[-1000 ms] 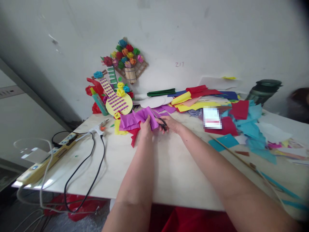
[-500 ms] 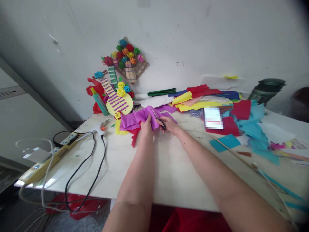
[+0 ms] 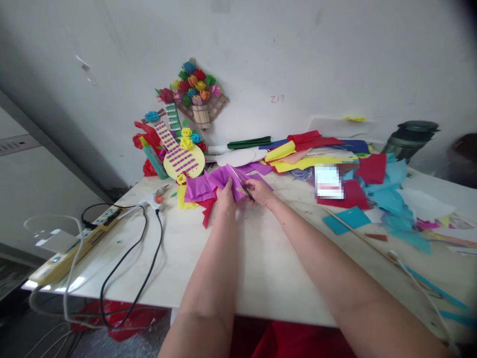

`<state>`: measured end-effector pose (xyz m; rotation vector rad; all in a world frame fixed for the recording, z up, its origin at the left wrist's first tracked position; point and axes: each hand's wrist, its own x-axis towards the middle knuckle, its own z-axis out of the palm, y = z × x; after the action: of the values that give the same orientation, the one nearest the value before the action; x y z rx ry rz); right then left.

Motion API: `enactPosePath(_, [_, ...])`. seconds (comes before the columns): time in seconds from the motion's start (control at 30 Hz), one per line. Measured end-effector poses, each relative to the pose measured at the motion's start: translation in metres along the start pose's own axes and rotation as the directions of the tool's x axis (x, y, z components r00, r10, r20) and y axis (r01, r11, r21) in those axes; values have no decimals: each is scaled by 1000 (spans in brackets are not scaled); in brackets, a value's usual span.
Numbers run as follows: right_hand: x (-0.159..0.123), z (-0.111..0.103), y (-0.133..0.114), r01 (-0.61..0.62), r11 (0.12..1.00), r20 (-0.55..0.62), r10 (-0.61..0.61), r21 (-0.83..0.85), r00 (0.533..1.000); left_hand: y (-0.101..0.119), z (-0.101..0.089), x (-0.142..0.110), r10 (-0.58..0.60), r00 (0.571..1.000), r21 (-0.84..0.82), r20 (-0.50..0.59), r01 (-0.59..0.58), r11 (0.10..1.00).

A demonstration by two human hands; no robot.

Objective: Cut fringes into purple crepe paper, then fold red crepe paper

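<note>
Two grips front-right of the yellow guitar model (image 3: 184, 161): rumpled, wavy-edged purple paper (image 3: 199, 189) pinched in the left hand (image 3: 226, 199), black-handled scissors (image 3: 247, 192) in the right hand (image 3: 261, 193). Nearer than the guitar model, between the forearms (image 3: 216, 263), bare desk (image 3: 278, 268) to the edge.

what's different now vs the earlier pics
The right hand has drawn its fingers in on the black-handled metal scissors, whose handles now look closer together. Nothing was taken up or let go. The left hand still holds the ruffled purple paper sheet.
</note>
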<state>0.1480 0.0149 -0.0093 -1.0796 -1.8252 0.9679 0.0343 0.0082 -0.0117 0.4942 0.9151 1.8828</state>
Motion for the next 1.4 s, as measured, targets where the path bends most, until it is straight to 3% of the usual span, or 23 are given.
enactPosePath(0.27, [-8, -4, -13, 34, 916, -71, -67, -399, 995, 3, 2, -4, -14, 1000, 31, -19, 15, 999])
enactPosePath(0.43, [-10, -3, -18, 73, 866, -97, -138, -494, 986, 2, 1, -2, -25, 999, 41, -39, 27, 999])
enactPosePath(0.93, [-5, -1, -11, 30, 945, -94, -64, -327, 994, 0, 0, -2, -5, 1000, 26, 24, 5, 1000])
enactPosePath(1.4, [-4, 1, -8, 15, 987, -42, -22, -160, 999, -2, -1, -1, 17, 1000, 24, 10, -17, 1000])
